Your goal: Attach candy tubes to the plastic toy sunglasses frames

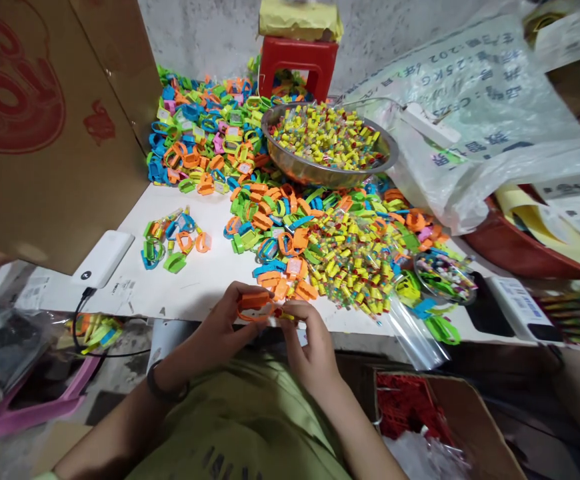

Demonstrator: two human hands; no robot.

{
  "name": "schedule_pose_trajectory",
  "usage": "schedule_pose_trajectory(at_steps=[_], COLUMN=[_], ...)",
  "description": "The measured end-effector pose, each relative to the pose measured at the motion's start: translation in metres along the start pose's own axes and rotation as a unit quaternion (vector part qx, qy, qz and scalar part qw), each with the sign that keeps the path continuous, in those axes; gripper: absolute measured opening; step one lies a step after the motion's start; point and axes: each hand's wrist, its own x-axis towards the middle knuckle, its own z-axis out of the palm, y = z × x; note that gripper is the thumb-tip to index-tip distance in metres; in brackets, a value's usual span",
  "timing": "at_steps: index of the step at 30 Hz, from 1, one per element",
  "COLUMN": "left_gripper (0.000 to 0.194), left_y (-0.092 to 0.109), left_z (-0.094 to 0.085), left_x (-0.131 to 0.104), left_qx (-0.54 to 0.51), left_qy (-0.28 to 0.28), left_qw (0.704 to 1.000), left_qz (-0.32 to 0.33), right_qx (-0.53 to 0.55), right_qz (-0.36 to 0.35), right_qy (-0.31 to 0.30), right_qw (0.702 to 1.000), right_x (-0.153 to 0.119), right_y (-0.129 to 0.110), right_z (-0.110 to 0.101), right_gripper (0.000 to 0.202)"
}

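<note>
My left hand (230,319) grips an orange toy watch (253,301) with a looped strap, just above the table's front edge. Close beside it, my right hand (313,340) pinches a small yellow-and-red wrapped piece (286,316) that looks like a tiny candy tube; the fingertips partly hide it. Whether the piece touches the watch I cannot tell. Directly beyond my hands lie loose toy watches (267,217) in orange, green and blue. A heap of yellow-and-red candy tubes (353,263) adjoins them on the right.
A steel bowl (315,175) of similar tubes stands behind, near a red stool (297,50). At left are a cardboard box (70,193), a white power bank (105,259) and a small watch group (175,237). A phone (487,307) and clear bags (417,333) lie right. Other people's arms show at both sides.
</note>
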Motion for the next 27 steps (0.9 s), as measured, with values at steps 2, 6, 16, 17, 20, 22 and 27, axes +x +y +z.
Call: schedule_pose_trajectory(at_steps=[2,6,16,17,20,22,27], left_gripper=[0.036,0.036,0.036,0.036,0.035,0.034,0.034], left_y=[-0.001,0.001,0.013,0.012,0.011,0.011,0.01], left_z=[0.0,0.001,0.004,0.004,0.007,0.008,0.008], left_x=[0.0,-0.001,0.002,0.002,0.0,-0.001,-0.002], left_qx=[0.003,0.019,0.088,0.084,0.071,0.071,0.088], left_qy=[-0.002,-0.006,-0.009,-0.012,-0.028,-0.033,-0.027], left_qw=[1.0,1.0,0.995,0.995,0.996,0.996,0.995], left_qz=[0.004,0.01,0.046,0.049,0.048,0.044,0.049], right_qx=[0.01,0.021,0.021,0.028,0.039,0.025,0.003], right_qz=[-0.007,0.0,-0.033,-0.027,-0.03,-0.039,-0.054], right_qy=[0.024,0.041,0.045,0.065,0.078,0.056,0.029], right_qw=[1.0,0.999,0.998,0.997,0.996,0.997,0.998], right_x=[-0.002,-0.005,-0.01,-0.01,-0.009,-0.008,-0.005], right_y=[0.001,0.001,-0.002,-0.001,0.0,0.0,-0.004], right_z=[0.002,0.007,0.011,0.009,0.004,0.002,-0.002], right_gripper=[0.01,0.011,0.017,0.018,0.02,0.022,0.023])
